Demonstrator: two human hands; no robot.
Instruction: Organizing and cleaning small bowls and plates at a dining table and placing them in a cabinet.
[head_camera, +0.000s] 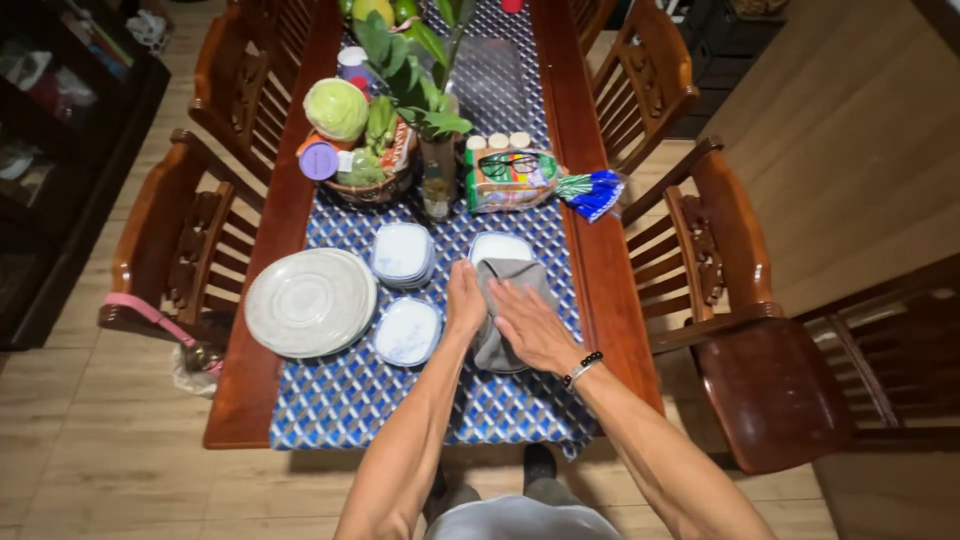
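Nearest the camera, both hands rest flat on a grey cloth (505, 300) lying on the bench (600, 270), over its blue patterned runner (350, 395). The left hand (465, 300) presses the cloth's left edge with the fingers straight and together; the right hand (533, 325), a beaded bracelet (582, 368) at its wrist, lies spread across the cloth's middle and lower part. Neither grip is clenched: both palms are released and pressing down, holding nothing.

The cloth seems to be in the middle of being folded or smoothed. Done well, the left hand would pin the edge while the right sweeps outward, so the creases leave the fabric rather than bunch. Whether the cloth covers a dish beneath cannot be told.

Just left of the hands sits a small square plate (407, 331), and beside it a stack of round plates (310, 302); sliding the cloth that way could nudge them. Beyond lie another stack of square plates (402, 254) and a white dish (500, 247) touching the cloth's far edge. Farther off stand a basket of vegetables (365, 150), a plant in a glass vase (437, 175) and a bagged loaf (515, 180).
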